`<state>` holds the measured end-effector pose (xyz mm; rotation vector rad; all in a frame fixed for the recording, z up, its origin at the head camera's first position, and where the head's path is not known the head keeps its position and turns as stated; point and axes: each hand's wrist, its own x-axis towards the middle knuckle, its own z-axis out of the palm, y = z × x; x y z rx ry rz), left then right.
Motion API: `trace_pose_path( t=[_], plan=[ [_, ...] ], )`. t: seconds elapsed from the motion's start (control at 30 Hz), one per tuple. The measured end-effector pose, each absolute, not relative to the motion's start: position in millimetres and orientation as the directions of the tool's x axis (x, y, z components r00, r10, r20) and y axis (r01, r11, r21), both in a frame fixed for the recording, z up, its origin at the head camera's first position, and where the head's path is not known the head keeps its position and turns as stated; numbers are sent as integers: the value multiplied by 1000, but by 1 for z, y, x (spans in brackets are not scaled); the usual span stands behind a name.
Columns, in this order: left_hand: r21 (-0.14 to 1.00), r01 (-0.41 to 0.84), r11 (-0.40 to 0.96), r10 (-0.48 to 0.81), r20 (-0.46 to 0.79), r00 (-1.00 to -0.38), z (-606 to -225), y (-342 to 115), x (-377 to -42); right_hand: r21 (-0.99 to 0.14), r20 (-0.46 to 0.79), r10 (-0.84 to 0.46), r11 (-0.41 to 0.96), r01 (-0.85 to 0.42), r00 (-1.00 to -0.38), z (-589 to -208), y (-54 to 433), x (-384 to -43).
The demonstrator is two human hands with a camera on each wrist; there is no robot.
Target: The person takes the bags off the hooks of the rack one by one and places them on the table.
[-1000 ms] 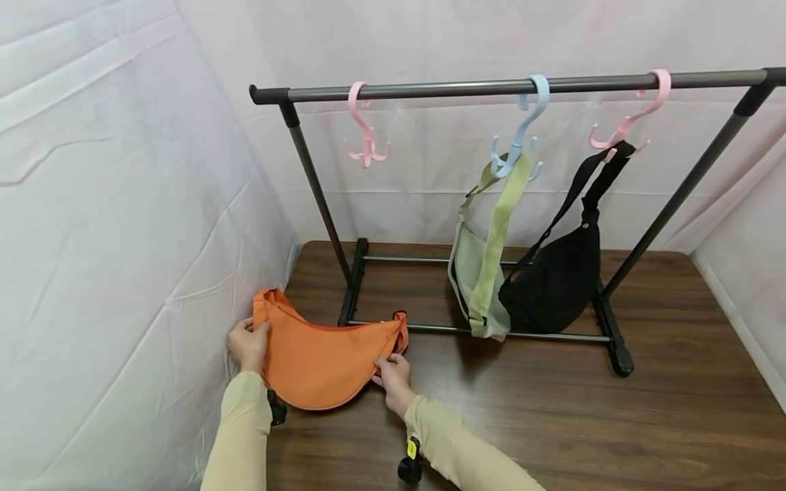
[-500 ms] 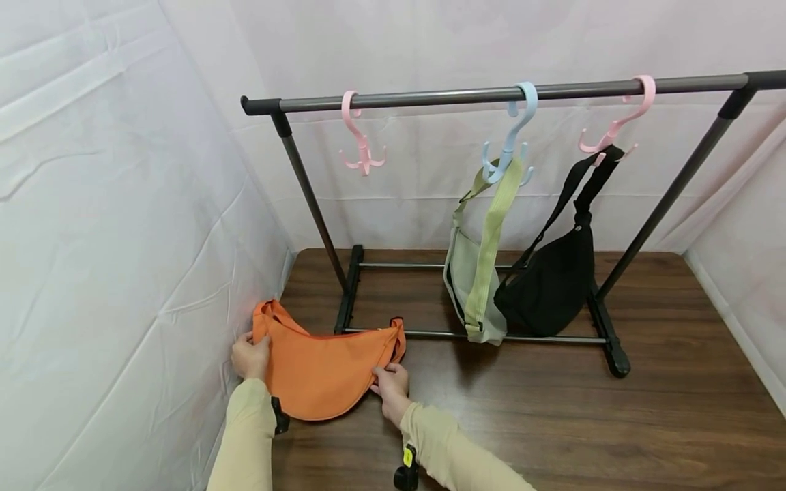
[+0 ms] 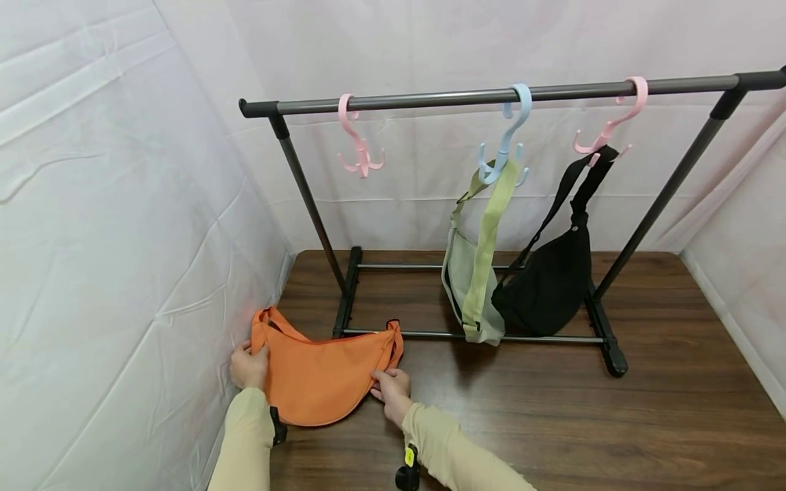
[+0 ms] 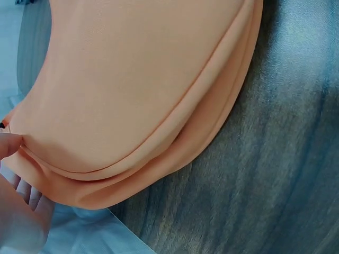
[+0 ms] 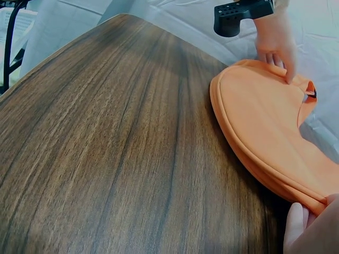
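An orange crescent-shaped shoulder bag [image 3: 325,382] lies at the left of the wooden tabletop, its curved bottom edge toward me. My left hand [image 3: 248,366] pinches its left end, thumb on top and fingers underneath, as the left wrist view shows. At the other end, my right hand [image 3: 391,390] pinches the bag's edge between thumb and fingers. Behind it stands a dark metal rack [image 3: 430,101]. A pink hook [image 3: 362,146] with nothing on it hangs from the bar's left part. From a blue hook [image 3: 506,146] hangs a pale green bag [image 3: 467,269]; a second pink hook [image 3: 614,126] carries a black bag [image 3: 549,283].
White fabric walls [image 3: 123,245] enclose the tabletop [image 3: 552,416] at left, back and right. The rack's lower rail [image 3: 430,335] runs just behind the orange bag. A white basket [image 5: 18,26] shows beyond the table in the right wrist view.
The head view has shifted slightly, so the rack appears a little lower and further left. Both hands keep hold of the orange bag, which lies almost as before.
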<state>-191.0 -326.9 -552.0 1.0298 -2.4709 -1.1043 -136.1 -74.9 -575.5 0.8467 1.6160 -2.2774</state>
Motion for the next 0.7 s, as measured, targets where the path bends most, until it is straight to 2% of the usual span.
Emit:
trace_pose_path(
  t=[0.3,0.47,0.57,0.7],
  plan=[
    [668,-479,569,-634,-15,-773,-545,-323,-187,-793,-558,78,-343,503,-826,-569,-59,-133],
    [593,-446,670,-573,32,-819,-536,-315,-188,-812,-553,39,-251,527,-832,-560,-40,-132],
    [559,-372,741,-500,88,-862,-524,-302,-191,-853,-502,10,-169,494,-865,-549,-30,-129],
    [541,-186,820,-321,165,-933,-504,-281,-197,-928,-364,-37,-66,366,-931,-535,-22,-124]
  ],
)
